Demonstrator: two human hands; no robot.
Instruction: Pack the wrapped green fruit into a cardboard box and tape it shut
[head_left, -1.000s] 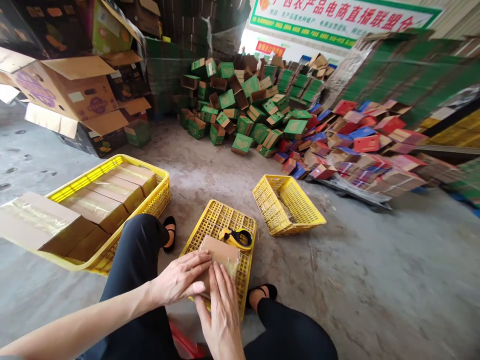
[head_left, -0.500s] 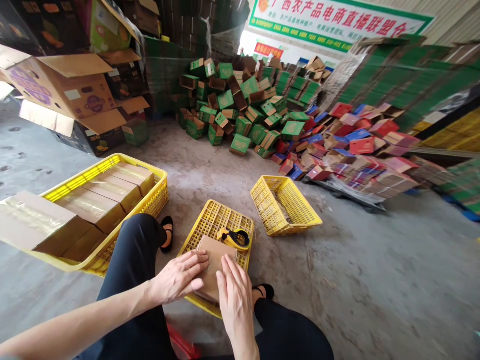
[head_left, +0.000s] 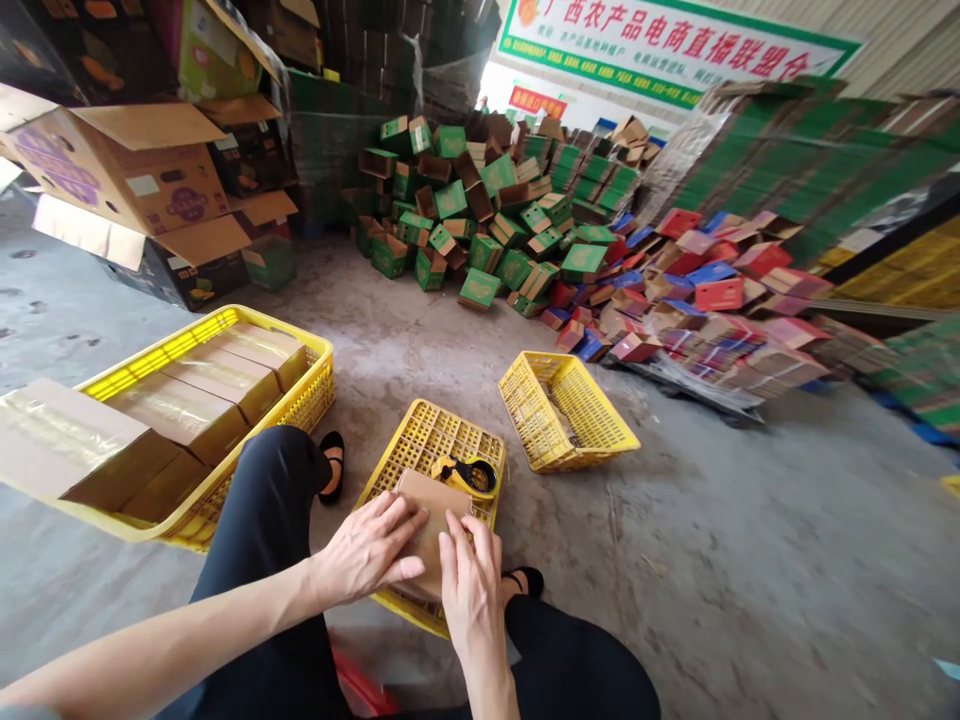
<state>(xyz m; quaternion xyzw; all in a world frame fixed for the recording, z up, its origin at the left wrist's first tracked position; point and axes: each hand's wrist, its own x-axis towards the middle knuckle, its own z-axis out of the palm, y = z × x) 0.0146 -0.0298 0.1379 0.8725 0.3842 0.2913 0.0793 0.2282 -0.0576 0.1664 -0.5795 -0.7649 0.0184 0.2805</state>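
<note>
A small brown cardboard box lies on an upturned yellow plastic crate between my knees. My left hand rests on the box's left side, its fingers stretched over the top and the thumb apart. On the right side, my right hand touches the top with its fingertips, the fingers slightly bent. Neither hand is wrapped round anything. Just beyond the box, a yellow and black tape dispenser sits on the crate. Part of the box is hidden beneath my hands.
To the left, a yellow crate holds several taped cardboard boxes. Another yellow crate stands at front right. Heaps of green boxes and red and blue boxes lie farther back. Large open cartons are stacked at back left.
My right hand's fingers have bent more and shifted slightly on the box top. My left hand has slid a little to the right over it. The box stays in place.
</note>
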